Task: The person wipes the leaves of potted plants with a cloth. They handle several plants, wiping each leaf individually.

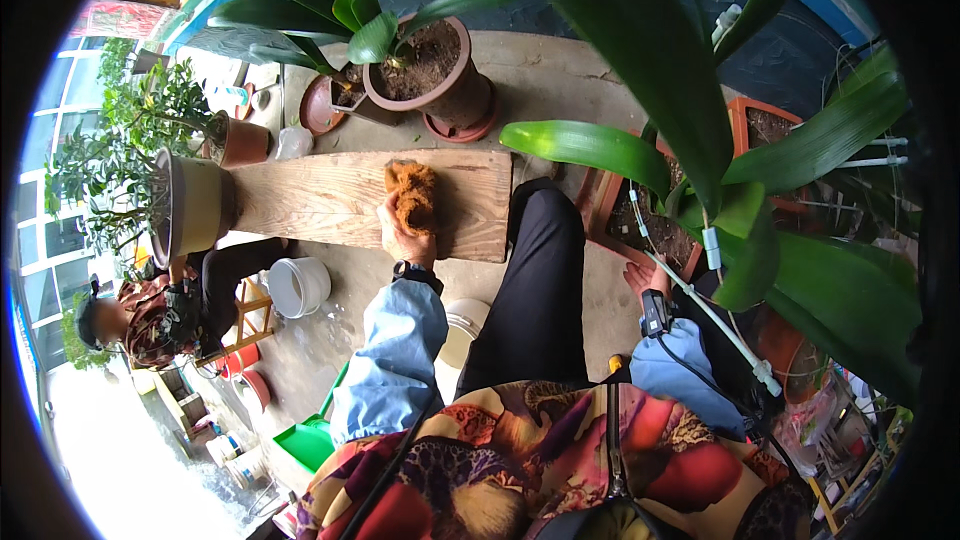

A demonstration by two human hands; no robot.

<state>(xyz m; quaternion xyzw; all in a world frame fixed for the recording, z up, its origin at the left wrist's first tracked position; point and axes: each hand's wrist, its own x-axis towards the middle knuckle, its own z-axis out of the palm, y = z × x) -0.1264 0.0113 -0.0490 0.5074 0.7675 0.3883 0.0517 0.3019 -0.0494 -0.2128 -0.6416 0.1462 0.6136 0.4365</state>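
My left hand (pixel 406 234) grips a crumpled rusty-brown cloth (pixel 414 191) and presses it onto a wooden plank (pixel 315 191). Beneath the cloth, the wood looks darker on its right side. The plank's near end reaches my knee. My right hand (pixel 646 279) is off to the right, palm turned up and fingers apart, with nothing in it. It is beside a square terracotta planter (pixel 600 221) holding a broad-leaved plant (pixel 652 90). A thin white pipe (pixel 712 326) passes close to that hand.
A potted shrub (pixel 199 202) stands at the plank's far end, with a seated person (pixel 161 307) near it. White buckets (pixel 298 287) and a green dustpan (pixel 307 442) are on the floor to the left. A large clay pot (pixel 450 75) stands beyond the plank, by the wall.
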